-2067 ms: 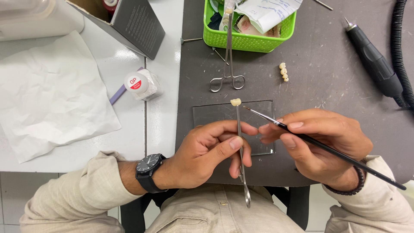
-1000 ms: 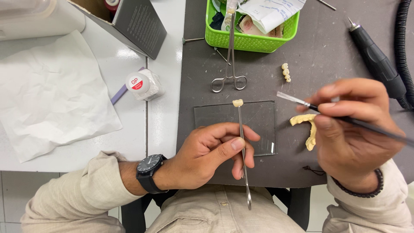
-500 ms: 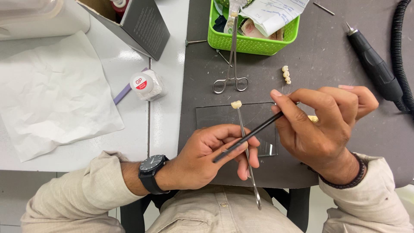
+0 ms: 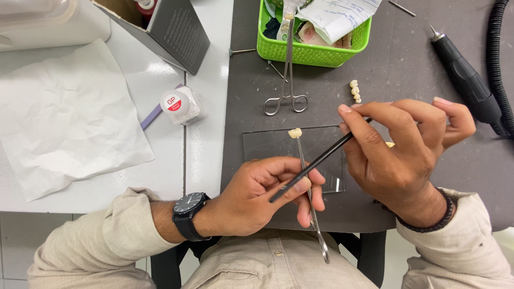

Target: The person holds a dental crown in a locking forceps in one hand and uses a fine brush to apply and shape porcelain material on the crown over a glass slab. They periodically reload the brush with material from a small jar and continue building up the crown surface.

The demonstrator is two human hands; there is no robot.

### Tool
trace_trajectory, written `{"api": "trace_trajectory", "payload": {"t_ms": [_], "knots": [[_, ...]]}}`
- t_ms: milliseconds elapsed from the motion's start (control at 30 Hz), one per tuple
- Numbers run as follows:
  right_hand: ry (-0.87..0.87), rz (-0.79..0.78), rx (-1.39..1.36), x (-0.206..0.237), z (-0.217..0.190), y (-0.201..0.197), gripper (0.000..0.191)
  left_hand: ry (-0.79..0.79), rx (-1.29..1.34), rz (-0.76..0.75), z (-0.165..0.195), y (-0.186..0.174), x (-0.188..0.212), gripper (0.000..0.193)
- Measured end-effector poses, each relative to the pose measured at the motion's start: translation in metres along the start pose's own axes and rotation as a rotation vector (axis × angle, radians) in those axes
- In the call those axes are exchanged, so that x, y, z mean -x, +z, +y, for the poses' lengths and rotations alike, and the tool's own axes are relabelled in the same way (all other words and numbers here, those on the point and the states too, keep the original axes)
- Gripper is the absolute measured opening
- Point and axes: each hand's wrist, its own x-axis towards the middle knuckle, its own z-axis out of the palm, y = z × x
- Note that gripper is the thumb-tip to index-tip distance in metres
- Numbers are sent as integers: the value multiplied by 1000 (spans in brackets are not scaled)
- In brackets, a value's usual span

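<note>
Left hand (image 4: 257, 195) pinches slim steel forceps (image 4: 309, 195) gripping a cream tooth crown (image 4: 295, 132); right hand (image 4: 401, 155), pinching the thin black brush (image 4: 316, 163), has swung back over the clear glass slab (image 4: 267, 144).

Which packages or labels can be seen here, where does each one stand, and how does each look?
Small jar: on the white table, left of the dark mat; clear body, white lid with a round red label.
Box: top left, lying open; dark grey sides, brown inside.
Paper slip: in the green basket at the top; white, printed, folded.
Watch: on the left wrist; black, round dial.
</note>
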Motion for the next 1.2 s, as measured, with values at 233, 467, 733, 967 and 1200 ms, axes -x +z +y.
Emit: {"api": "trace_trajectory", "payload": {"t_ms": [233, 467, 733, 967, 1200], "knots": [[93, -14, -244, 5, 3, -2, 17, 31, 27, -29, -1, -2, 2, 25], [-81, -6, -41, 6, 4, -5, 26, 24, 43, -30, 1, -1, 4, 25], [-68, -25, -36, 7, 3, -4, 25, 25, 31, -20, 2, -1, 4, 25], [-102, -8, -22, 8, 3, -4, 29, 28, 50, -9, 3, 0, 4, 26], [-86, -26, -27, 7, 2, -4, 32, 24, 14, 0, 3, 0, 5, 26]]}}
